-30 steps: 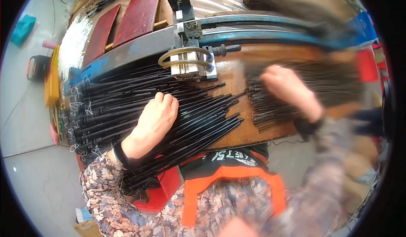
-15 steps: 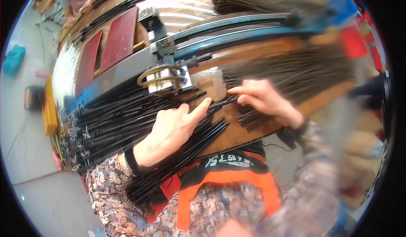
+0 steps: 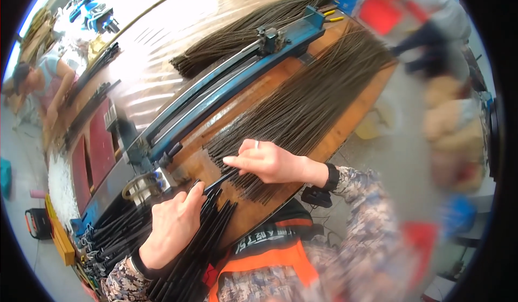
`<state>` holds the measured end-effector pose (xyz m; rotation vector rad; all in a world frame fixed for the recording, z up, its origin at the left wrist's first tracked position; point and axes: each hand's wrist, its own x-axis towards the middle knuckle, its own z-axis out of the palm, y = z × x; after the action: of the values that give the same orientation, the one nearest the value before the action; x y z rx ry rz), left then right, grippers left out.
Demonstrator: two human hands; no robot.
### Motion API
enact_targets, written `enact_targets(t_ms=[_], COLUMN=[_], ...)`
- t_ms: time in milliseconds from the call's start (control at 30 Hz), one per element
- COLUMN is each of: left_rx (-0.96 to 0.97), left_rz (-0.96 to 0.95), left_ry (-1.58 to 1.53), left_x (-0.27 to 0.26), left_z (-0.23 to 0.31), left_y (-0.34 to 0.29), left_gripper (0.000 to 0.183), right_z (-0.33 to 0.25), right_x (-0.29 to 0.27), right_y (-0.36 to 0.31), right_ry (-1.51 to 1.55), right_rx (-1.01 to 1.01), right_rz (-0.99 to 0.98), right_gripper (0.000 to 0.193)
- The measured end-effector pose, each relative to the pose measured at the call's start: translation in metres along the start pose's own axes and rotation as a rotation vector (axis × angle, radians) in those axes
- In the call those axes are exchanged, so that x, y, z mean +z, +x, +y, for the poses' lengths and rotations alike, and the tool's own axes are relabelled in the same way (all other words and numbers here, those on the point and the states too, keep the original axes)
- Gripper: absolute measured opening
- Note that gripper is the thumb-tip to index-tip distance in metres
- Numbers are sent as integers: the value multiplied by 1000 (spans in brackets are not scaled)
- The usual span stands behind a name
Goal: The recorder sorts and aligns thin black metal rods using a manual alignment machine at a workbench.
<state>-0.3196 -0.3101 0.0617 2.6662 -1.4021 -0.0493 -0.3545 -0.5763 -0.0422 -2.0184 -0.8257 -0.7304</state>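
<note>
The dark stick (image 3: 218, 182) is lying between the two hands, just above the table (image 3: 241, 219), and is bridging the gap from the left hand (image 3: 175, 221) to the right hand (image 3: 270, 162). The right hand's grip appears to be closing on it between thumb and bent forefinger. The left hand's fingers are curling over the black sticks (image 3: 216, 221), but their inner side is facing away, so I cannot tell whether that grip is pinching anything.

For good handling, both hands should be keeping the stick in one straight line, with the fingers staying near the spot being worked and pushing along its length rather than sideways; a slanting push could be bending it or making it slip. Light, even pressure is probably serving better than a hard squeeze.

The stick's long axis is running from lower left to upper right, its upper end pointing toward the right hand and the thin brown rods (image 3: 302, 108). Those rods are fanning out along roughly the same slant. Both of the stick's ends are hiding near the fingers, so which is its front I cannot tell.
</note>
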Motion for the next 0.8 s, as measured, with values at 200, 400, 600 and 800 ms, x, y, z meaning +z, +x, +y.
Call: enact_targets(t_ms=[200,400,600,800], left_rx=[24,175,249,334], left_rz=[-177,10,191,229], left_ry=[-181,179,190,220], left_x=[-4,-12,-52,1], left_z=[-3,7,-50,-60], left_y=[13,35,69,95], left_gripper=[21,18,38,45], right_z=[0,7,43,96], right_x=[-8,-24,-70,-127], right_y=[-9,15,7,-37], right_ry=[-32,-31,-561,-753], right_rx=[-95,-44,337,341], right_rz=[-159,-37,13,70], right_gripper=[58,65,68,50])
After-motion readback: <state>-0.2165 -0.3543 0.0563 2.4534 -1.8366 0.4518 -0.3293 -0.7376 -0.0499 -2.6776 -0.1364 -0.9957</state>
